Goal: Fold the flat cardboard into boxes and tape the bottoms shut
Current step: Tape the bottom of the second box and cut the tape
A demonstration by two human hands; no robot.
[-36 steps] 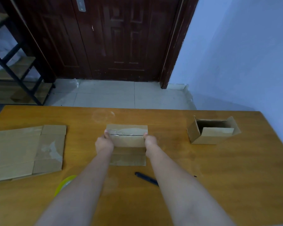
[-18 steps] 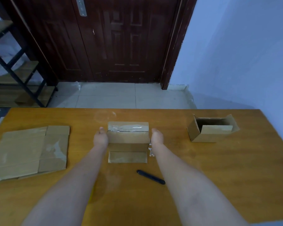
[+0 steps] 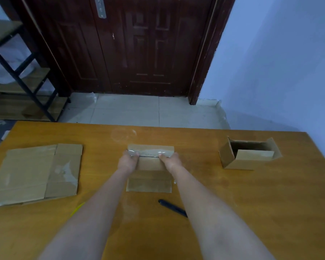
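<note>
A small cardboard box [image 3: 150, 166] stands upside down in the middle of the wooden table [image 3: 251, 203], with clear tape along the seam of its closed bottom flaps. My left hand [image 3: 129, 161] and my right hand [image 3: 170, 160] rest on top of it, thumbs pressing on the tape near each end of the seam. One loose flap lies flat on the table toward me. A stack of flat cardboard [image 3: 36, 175] lies at the left. A finished box [image 3: 249, 154] sits open side up at the right.
A dark pen-like tool [image 3: 172, 207] lies on the table between my forearms. A yellow edge [image 3: 77, 209], partly hidden by my left arm, shows at the left. Beyond the table are a tiled floor, a dark door and a shelf frame at the far left.
Half a second ago my hands were at the box's two sides; now both have come back onto its top, thumbs pressing the taped seam.
</note>
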